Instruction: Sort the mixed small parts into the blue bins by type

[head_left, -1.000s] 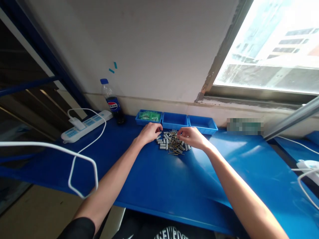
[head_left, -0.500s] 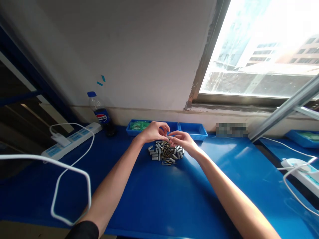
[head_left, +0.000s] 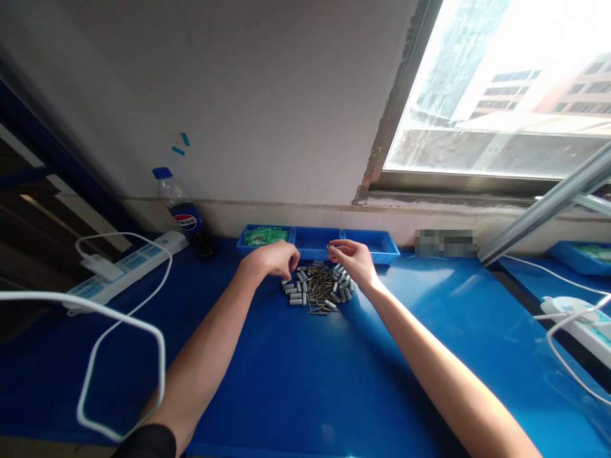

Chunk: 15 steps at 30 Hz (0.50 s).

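Note:
My right hand (head_left: 356, 261) is raised over the back of a pile, thumb and fingers pinching a small grey metal sleeve (head_left: 329, 247) whose round end shows. On the pile's left edge, my left hand (head_left: 273, 259) bends down with curled fingers. Its fingertips are at a short grey metal cylinder (head_left: 285, 282); whether they grip it is hidden. Several more grey metal cylinders (head_left: 296, 301) lie around the outside of the pile. Thin brassy rivet-like pins (head_left: 321, 284) are heaped in its middle.
Behind the pile stands a blue tray (head_left: 317, 239) in three sections, with green packets (head_left: 265, 236) in the left one. A cola bottle (head_left: 187, 219), a power strip (head_left: 138, 264) and a looping white cable (head_left: 162, 356) are left. A metal pole (head_left: 529, 222) slants at right.
My hands have moved apart. The left one went left and down to the pile's edge; the right one holds the small metal sleeve alone. The view has shifted slightly.

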Each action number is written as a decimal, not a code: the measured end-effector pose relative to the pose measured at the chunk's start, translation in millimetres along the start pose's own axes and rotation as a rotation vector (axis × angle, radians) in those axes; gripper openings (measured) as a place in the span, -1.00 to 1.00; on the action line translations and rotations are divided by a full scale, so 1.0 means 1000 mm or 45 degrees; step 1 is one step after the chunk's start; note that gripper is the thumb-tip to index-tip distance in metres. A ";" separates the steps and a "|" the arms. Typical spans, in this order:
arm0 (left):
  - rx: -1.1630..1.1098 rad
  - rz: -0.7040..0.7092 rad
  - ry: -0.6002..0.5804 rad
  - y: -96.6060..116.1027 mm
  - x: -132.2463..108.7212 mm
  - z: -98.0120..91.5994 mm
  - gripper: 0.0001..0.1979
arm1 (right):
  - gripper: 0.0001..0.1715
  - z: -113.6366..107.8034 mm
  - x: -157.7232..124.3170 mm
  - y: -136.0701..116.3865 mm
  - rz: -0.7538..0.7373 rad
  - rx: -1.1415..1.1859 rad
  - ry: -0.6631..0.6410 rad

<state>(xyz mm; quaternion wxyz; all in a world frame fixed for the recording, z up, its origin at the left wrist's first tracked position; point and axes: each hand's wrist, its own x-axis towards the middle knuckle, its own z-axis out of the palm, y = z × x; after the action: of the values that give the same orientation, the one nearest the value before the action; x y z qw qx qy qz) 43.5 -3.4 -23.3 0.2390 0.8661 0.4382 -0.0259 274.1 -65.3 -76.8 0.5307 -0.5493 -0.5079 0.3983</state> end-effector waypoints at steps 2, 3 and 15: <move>0.039 -0.023 -0.015 0.000 0.003 0.004 -0.77 | -0.57 -0.001 0.001 0.000 0.010 -0.007 -0.008; 0.052 -0.030 -0.026 0.001 0.004 0.006 -0.77 | -0.59 -0.002 0.001 -0.001 0.011 -0.007 -0.020; 0.110 -0.108 -0.047 0.005 0.011 0.017 -0.62 | -0.72 -0.009 -0.010 -0.017 0.057 -0.054 -0.304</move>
<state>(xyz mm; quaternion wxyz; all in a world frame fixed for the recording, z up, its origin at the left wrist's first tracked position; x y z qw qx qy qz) 56.9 -5.6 -39.1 0.2080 0.8557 0.4685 -0.0709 278.8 -78.2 -59.9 0.4457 -0.5203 -0.5634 0.4617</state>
